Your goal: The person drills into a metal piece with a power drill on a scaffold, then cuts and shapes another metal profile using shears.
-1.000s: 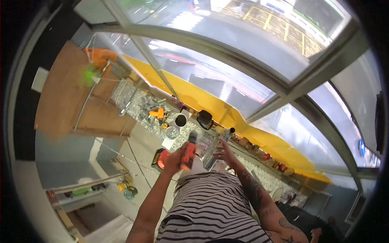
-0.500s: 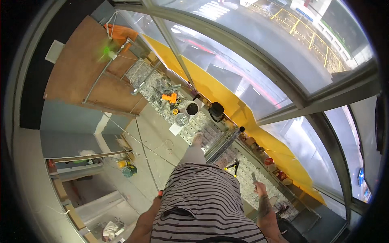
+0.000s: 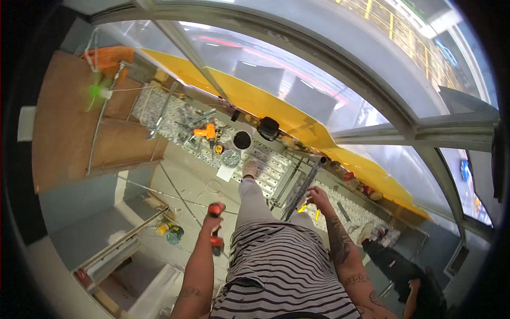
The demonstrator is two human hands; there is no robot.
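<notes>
Lowered left hand (image 3: 211,226) grips red plastic drill (image 3: 215,223); right hand (image 3: 317,198) on metal rails (image 3: 297,186).

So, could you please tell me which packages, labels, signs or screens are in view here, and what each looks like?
Paper sheet: white, rectangular, lying flat on the perforated platform by the raised foot.
Can: yellow and green, lying on its side on the floor, left of the left hand.
No screens show.
</notes>
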